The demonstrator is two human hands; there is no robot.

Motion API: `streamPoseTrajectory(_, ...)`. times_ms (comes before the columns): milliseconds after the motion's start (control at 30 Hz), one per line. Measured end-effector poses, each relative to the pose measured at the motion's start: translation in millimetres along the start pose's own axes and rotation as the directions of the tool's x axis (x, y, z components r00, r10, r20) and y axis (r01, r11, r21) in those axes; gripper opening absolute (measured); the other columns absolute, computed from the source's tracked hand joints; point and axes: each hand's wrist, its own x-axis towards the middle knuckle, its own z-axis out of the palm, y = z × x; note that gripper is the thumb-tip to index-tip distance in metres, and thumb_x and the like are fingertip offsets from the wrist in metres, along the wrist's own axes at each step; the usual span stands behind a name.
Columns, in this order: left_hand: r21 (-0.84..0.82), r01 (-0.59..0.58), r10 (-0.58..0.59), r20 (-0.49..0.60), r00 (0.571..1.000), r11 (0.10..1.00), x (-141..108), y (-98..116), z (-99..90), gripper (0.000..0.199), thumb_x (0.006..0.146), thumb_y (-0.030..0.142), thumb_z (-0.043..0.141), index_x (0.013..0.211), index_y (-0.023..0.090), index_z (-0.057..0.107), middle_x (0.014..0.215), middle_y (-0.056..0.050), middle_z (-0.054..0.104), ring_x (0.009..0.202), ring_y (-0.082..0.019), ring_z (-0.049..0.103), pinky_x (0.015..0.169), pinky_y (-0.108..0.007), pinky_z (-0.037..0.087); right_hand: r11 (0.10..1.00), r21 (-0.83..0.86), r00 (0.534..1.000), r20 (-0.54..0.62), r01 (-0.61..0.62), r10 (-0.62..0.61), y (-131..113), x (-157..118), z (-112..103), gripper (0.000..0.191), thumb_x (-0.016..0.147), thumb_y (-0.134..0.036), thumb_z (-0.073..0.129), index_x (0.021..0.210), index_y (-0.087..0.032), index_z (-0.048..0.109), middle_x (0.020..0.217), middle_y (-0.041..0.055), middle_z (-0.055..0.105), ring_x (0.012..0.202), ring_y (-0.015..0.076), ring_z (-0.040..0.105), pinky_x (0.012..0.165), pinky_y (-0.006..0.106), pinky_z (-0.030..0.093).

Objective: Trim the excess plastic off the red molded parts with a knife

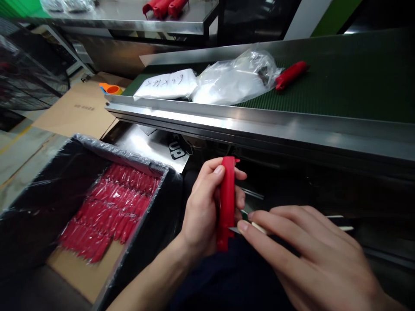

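Upright in my left hand [202,207] is a long red plastic part [228,194], with my thumb on its near side and my fingers wrapped behind it. My right hand [311,250] is closed around a knife [234,230], its pointed blade touching the part's lower edge. Most of the knife's pale handle is hidden by my fingers. Another red part [292,75] lies on the green conveyor belt [350,82], beside clear plastic bags [233,82] and a white packet [167,84] with handwriting on it.
At lower left stands a plastic-lined box [168,190] with rows of bagged red parts [110,207]. The conveyor's metal rail [259,123] runs across in front of me. Several red pieces [165,7] lie on a metal table behind. An orange tape roll [113,89] rests on cardboard [78,108].
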Motion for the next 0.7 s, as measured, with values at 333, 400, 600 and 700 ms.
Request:
streamPoseTrajectory(333, -0.096, -0.014, 0.006, -0.081, 0.997, 0.995, 15, 6, -0.1, 0.015, 0.096, 0.035, 0.047, 0.103, 0.022, 0.050, 0.098, -0.004, 0.058, 0.059, -0.010, 0.052, 0.040, -0.015, 0.038, 0.979, 0.175, 0.989, -0.079, -0.106, 0.121, -2, -2, -7, 0.042, 0.086, -0.002, 0.052, 0.125, -0.018, 0.061, 0.117, 0.0076, 0.060, 0.103, 0.0206, 0.056, 0.081, 0.034, 0.046)
streamPoseTrajectory(400, -0.102, -0.012, 0.003, -0.085, 0.996, 0.995, 14, 5, 0.4, 0.015, 0.096, 0.035, 0.047, 0.102, 0.022, 0.051, 0.098, -0.004, 0.058, 0.059, -0.010, 0.052, 0.040, -0.015, 0.038, 0.947, 0.259, 0.964, -0.135, -0.188, 0.228, -3, 3, -6, 0.039, 0.087, -0.001, 0.054, 0.121, -0.017, 0.061, 0.114, 0.0069, 0.060, 0.101, 0.0165, 0.058, 0.080, 0.029, 0.048)
streamPoseTrajectory(600, -0.056, 0.027, -0.031, -0.067, 0.997, 0.998, 6, -7, 2.1, 0.021, 0.095, 0.040, 0.049, 0.101, 0.021, 0.056, 0.083, -0.002, 0.060, 0.056, -0.009, 0.051, 0.042, -0.015, 0.040, 0.745, 0.531, 0.874, -0.013, -0.405, 0.485, -1, 25, 20, 0.057, 0.085, -0.032, 0.072, 0.135, -0.027, 0.047, 0.108, 0.0024, 0.058, 0.093, 0.0132, 0.061, 0.082, 0.023, 0.056)
streamPoseTrajectory(700, 0.037, 0.045, -0.044, -0.036, 0.998, 0.998, -1, -14, -1.2, 0.024, 0.095, 0.042, 0.048, 0.099, 0.019, 0.057, 0.066, 0.001, 0.054, 0.050, -0.008, 0.047, 0.043, -0.016, 0.039, 0.612, 0.625, 0.812, 0.060, -0.484, 0.581, 12, 33, 25, 0.071, 0.078, -0.038, 0.078, 0.139, -0.033, 0.042, 0.104, -0.0003, 0.056, 0.094, 0.0135, 0.061, 0.078, 0.023, 0.057)
